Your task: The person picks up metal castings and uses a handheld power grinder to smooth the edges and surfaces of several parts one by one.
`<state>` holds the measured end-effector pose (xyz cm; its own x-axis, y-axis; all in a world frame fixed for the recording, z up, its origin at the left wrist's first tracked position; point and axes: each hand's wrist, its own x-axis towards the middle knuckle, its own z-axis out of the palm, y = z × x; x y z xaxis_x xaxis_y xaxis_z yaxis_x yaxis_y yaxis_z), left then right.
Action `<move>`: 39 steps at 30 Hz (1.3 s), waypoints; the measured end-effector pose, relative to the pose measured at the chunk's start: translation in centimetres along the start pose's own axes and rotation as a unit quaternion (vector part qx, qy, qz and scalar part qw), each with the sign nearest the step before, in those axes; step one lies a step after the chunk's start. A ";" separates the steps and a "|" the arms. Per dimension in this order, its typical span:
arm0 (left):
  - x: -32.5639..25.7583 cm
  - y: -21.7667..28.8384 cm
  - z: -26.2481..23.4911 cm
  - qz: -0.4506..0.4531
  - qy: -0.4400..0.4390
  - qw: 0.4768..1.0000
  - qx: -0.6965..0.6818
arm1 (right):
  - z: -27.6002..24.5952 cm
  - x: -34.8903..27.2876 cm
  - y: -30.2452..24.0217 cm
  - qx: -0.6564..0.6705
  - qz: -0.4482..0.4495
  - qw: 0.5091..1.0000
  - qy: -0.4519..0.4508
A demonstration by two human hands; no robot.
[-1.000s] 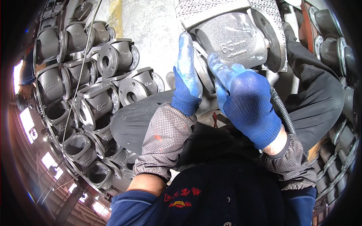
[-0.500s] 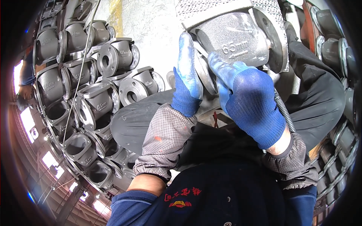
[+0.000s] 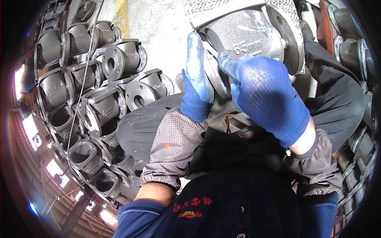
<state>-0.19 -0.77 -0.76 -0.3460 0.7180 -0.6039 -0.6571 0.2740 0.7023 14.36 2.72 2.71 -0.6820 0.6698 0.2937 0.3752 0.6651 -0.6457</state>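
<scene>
Little has shifted since the earlier frames: the right hand (image 3: 265,94) has slid slightly up the casting, and the left hand (image 3: 197,83) keeps its place on the flange.

Both hands wear blue knit gloves. A grey cast valve body (image 3: 248,37) sits at about one o'clock in the view, resting on a perforated metal plate (image 3: 202,7) above the person's dark-trousered lap. The left fingers lie straight and together, pressed flat along the rim of the near flange (image 3: 216,73). The right hand is curled over the body just below its raised size marking, fingers together and bent onto the metal; what its palm holds, if anything, is hidden, though a dark hose (image 3: 359,137) at four o'clock may feed a tool there.

At nine o'clock a stack of similar valve bodies (image 3: 87,99) fills the left side, with more castings (image 3: 351,51) at three o'clock. Judging by the grip, work on this one piece looks under way, not finished; I cannot tell which stacked castings are done and which wait.
</scene>
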 end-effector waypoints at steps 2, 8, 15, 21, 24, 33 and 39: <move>0.8 -0.8 -0.8 0.002 -0.005 0.999 -0.032 | -0.6 0.9 0.1 -0.012 -0.036 0.999 -0.034; 1.2 -1.1 -1.2 -0.013 -0.013 0.999 -0.048 | -1.5 2.2 0.5 -0.038 -0.080 0.992 -0.090; -0.3 0.6 -0.2 -0.038 -0.198 0.974 -0.102 | -1.8 2.1 0.6 -0.002 -0.071 0.985 -0.156; 1.2 -1.3 -1.5 0.005 -0.125 0.992 0.033 | -0.9 1.2 0.5 -0.023 -0.043 0.990 -0.131; 0.6 -1.0 -0.9 0.000 -0.093 0.996 -0.002 | 0.3 0.7 0.8 0.088 0.014 0.995 -0.038; -0.9 -0.1 0.5 -0.007 -0.055 0.998 -0.043 | -0.3 0.3 -2.7 0.452 0.391 0.800 -0.052; -0.9 -0.6 0.7 -0.032 -0.091 0.991 -0.094 | -0.4 0.1 -0.1 0.269 0.184 0.944 -0.054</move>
<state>1.00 -1.12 -0.36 -0.1850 0.8108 -0.5552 -0.7933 0.2103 0.5714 14.55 2.86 3.05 -0.6383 0.7661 -0.0752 0.2456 0.1100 -0.9631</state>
